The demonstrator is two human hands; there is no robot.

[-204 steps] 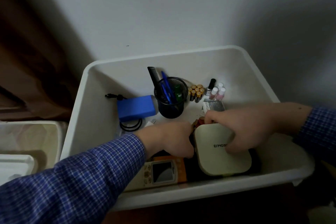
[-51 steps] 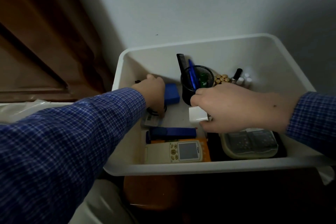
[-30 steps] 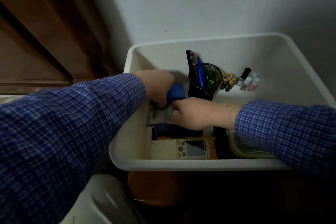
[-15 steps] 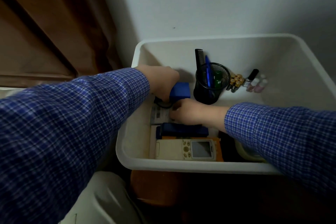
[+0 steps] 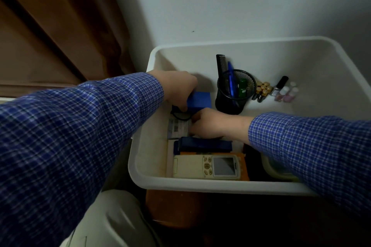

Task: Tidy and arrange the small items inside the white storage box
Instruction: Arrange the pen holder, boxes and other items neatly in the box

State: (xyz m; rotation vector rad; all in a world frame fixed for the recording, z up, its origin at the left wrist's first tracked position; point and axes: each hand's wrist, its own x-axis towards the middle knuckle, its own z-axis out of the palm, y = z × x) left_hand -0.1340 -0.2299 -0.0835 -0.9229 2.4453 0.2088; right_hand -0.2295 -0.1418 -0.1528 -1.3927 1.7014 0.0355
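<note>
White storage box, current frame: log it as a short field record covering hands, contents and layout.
container: white storage box
left hand: grips blue block, far-left area
right hand: fingers curled at labelled packet; hold unclear
far row: black mesh cup with comb and pens, batteries, small bottles
near row: remote control beside dark blue case

- The white storage box (image 5: pixel 271 186) carries everything, its floor holding the small items.
- A black mesh pen cup (image 5: pixel 233 94) stands upright near the back wall.
- Right of the cup: a cluster of batteries (image 5: pixel 263 90), then small bottles (image 5: pixel 287 93).
- Left of the cup: a blue block (image 5: pixel 200 100).
- In front of the cup: a barcoded packet (image 5: pixel 177 127), a dark blue bar (image 5: pixel 204 144), and a remote control (image 5: pixel 208 166).
</note>
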